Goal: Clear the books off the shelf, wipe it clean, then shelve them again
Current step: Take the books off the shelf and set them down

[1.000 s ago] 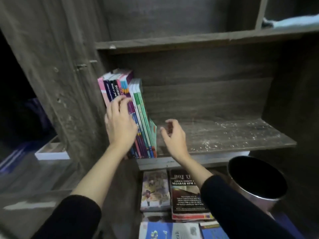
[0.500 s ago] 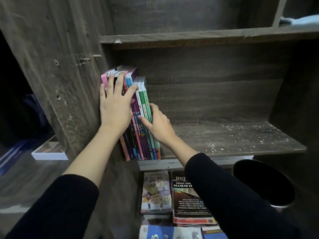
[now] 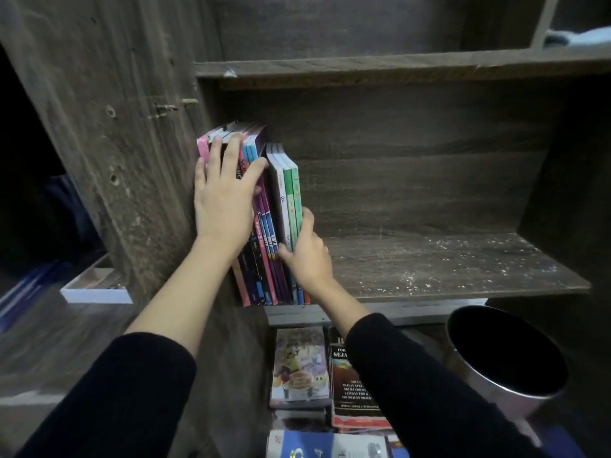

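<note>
Two hands meet the books on the dusty shelf. The left hand presses flat against the spines, grip apart. The right hand has its grip clamped on the books' right edge.

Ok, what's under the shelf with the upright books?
Below it: flat stacks of books and a round bin; the right sleeve covers part of the stacks.

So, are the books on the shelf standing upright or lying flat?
Upright: the books stand on end at the left end of the shelf, spines out.
</note>
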{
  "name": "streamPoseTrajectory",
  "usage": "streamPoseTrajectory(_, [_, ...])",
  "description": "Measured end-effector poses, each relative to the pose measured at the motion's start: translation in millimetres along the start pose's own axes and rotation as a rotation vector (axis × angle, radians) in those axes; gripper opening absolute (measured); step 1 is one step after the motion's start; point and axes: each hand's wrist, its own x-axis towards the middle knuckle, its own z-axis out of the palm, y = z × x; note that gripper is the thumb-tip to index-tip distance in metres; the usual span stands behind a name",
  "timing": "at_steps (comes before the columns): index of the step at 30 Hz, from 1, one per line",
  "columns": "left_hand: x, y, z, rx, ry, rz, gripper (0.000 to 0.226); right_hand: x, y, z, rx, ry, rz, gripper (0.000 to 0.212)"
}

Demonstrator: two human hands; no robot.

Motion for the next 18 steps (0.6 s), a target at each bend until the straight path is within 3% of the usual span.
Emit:
streamPoseTrajectory(3, [0.9, -0.9, 0.2, -0.001, -0.012, -0.006, 0.040, -1.3, 4.3, 5.9, 0.038, -0.020, 0.097, 0.080])
streamPoseTrajectory(10, [0.9, 4.9, -2.2, -0.019, -0.043, -0.046, 0.042, -19.6, 4.5, -10.6, 0.000, -0.041, 0.041, 0.066])
streamPoseTrajectory(13, [-2.7, 13.8, -6.6, -0.122, -0.082, -0.076, 0.056, -41.0, 7.1, -20.2, -0.044, -0.045, -0.001, 0.064])
streamPoseTrajectory(16, [-18.9, 37.4, -11.2, -0.599, 0.000, -0.281, 0.045, -52.4, 8.4, -23.7, -0.078, -0.042, -0.016, 0.064])
streamPoseTrajectory(18, [-38.1, 56.9, -15.7, -1.040, 0.065, -0.493, 0.057, -55.2, 7.7, -23.9, -0.091, -0.043, 0.003, 0.063])
